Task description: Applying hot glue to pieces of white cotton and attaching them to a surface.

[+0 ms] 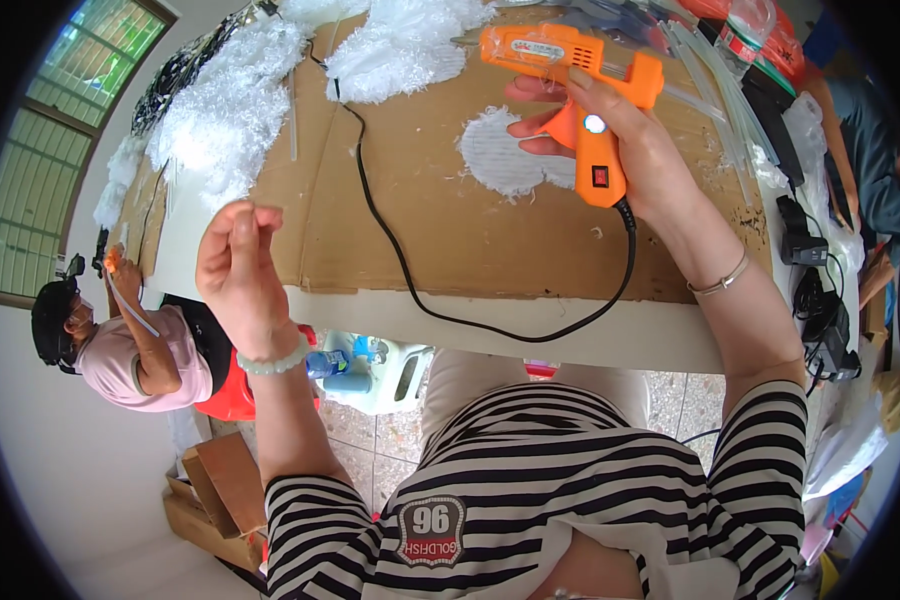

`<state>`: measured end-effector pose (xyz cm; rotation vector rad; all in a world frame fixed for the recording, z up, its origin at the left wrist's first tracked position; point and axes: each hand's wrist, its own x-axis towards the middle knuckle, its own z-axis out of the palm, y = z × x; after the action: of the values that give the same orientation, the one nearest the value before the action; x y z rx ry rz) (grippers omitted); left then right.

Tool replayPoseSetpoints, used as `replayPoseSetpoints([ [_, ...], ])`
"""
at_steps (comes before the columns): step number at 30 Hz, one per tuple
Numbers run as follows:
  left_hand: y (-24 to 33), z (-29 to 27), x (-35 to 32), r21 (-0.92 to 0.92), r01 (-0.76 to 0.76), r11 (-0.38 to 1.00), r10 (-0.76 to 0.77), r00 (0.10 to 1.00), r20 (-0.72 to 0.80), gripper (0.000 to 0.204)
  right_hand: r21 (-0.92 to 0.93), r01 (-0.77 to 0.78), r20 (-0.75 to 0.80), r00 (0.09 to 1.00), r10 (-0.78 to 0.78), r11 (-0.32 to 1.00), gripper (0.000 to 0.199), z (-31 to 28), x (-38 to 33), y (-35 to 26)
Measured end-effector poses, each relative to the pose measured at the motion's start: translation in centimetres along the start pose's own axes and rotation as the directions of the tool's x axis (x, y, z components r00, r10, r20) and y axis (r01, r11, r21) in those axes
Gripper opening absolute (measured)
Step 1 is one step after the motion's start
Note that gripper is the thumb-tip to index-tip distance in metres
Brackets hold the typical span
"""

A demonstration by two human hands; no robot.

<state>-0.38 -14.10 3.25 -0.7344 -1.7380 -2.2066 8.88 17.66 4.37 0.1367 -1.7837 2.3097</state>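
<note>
My right hand (642, 150) is wrapped round the grip of an orange hot glue gun (600, 150), raised over the table's right half with its nozzle pointing left. A small light glows on its side, and a red switch sits low on the grip. A black cord (390, 235) runs from the grip in a loop across the cardboard to the far side. My left hand (238, 262) is raised near the table's front edge, thumb and fingertips pressed together; what they hold, if anything, is too small to make out. Beneath the glue gun lies a flat white piece with frayed edges (500, 155).
Brown cardboard (450, 255) covers the table. Shredded white plastic strands (225, 110) are heaped at the far left and far middle. Clear glue sticks (705, 95) and a bottle (748, 28) lie far right. A co-worker (135, 345) sits left; another person (865, 150) is right.
</note>
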Motion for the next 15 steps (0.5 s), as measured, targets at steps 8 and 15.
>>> replayPoseSetpoints([
  [8,-0.3,-2.7,-4.0,0.116,0.130,0.985,-0.118,0.987,-0.105,0.016,-0.185,-0.213,0.011,0.976,0.219,0.959,0.046,-0.4,-0.1,-0.2],
  [15,-1.4,4.1,-0.9,0.515,-0.098,0.851,0.096,0.995,0.030,0.019,-0.426,-0.242,-0.051,0.969,0.243,0.872,0.040,-1.2,-0.1,-0.2],
])
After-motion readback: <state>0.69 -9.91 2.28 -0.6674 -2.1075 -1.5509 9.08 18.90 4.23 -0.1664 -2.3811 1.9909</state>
